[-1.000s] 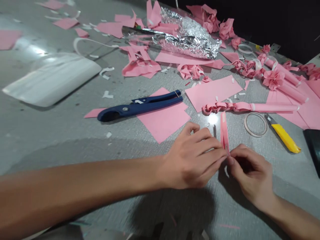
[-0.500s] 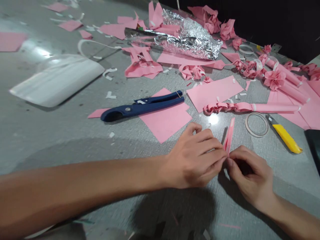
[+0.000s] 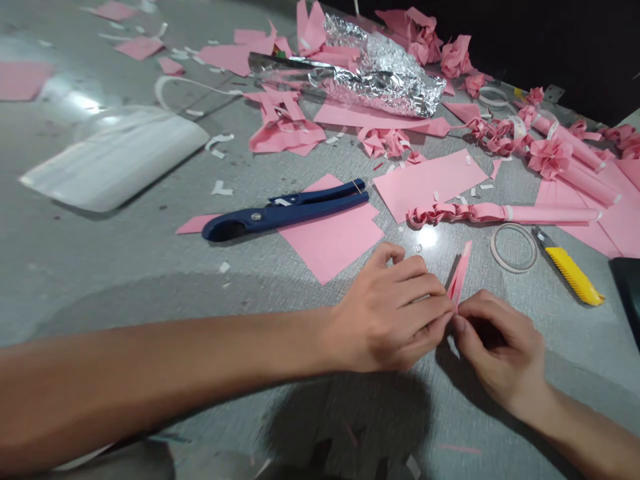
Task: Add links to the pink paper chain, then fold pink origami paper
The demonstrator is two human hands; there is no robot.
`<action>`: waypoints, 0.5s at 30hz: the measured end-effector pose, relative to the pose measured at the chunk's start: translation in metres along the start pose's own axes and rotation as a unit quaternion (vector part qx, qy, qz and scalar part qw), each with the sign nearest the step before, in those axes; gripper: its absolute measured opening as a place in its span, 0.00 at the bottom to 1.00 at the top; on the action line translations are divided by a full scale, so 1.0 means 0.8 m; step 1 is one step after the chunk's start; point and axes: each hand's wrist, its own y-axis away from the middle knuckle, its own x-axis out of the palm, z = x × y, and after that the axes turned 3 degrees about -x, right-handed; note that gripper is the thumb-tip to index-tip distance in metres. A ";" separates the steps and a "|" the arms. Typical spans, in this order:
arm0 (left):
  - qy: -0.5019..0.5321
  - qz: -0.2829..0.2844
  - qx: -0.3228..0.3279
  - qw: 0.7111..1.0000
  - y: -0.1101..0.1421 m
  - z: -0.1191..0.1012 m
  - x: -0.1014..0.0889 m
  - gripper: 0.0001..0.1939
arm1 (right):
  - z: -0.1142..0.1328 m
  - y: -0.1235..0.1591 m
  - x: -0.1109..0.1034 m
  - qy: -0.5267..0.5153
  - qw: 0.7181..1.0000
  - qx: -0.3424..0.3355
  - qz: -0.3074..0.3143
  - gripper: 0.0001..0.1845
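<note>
A narrow folded strip of pink paper (image 3: 461, 275) stands up between my two hands. My left hand (image 3: 400, 310) comes in from the left with its back to me, fingers pinched on the strip's lower end. From the right, the thumb and forefinger of my right hand (image 3: 500, 350) close on the same end, touching the left fingertips. The pinched part of the strip is hidden by my fingers. Just beyond lies a pink paper stem with a curled, ruffled end (image 3: 500, 213). A roll of tape (image 3: 513, 248) and a yellow utility knife (image 3: 571, 272) lie right of the strip.
Blue-handled scissors (image 3: 285, 212) rest on a pink paper sheet (image 3: 333, 250). A curved white sheet (image 3: 115, 160) lies at left. Crumpled foil (image 3: 385, 70), pink paper flowers (image 3: 549, 159) and scraps cover the back. A black object (image 3: 625, 290) sits at the right edge.
The strip's upper end has spread or tilted slightly to the right. Both hands keep their pinch in nearly the same place.
</note>
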 end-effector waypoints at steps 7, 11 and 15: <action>0.003 0.009 -0.014 1.000 0.000 -0.002 -0.001 0.06 | 0.000 0.000 0.000 -0.001 1.000 0.003 0.001 0.08; 0.017 0.006 -0.013 1.000 0.000 -0.001 0.001 0.06 | -0.001 0.000 0.000 -0.002 1.000 0.003 0.004 0.09; 0.045 0.004 -0.020 0.999 0.001 0.002 0.003 0.07 | 0.000 0.001 -0.001 -0.007 1.000 0.003 0.007 0.09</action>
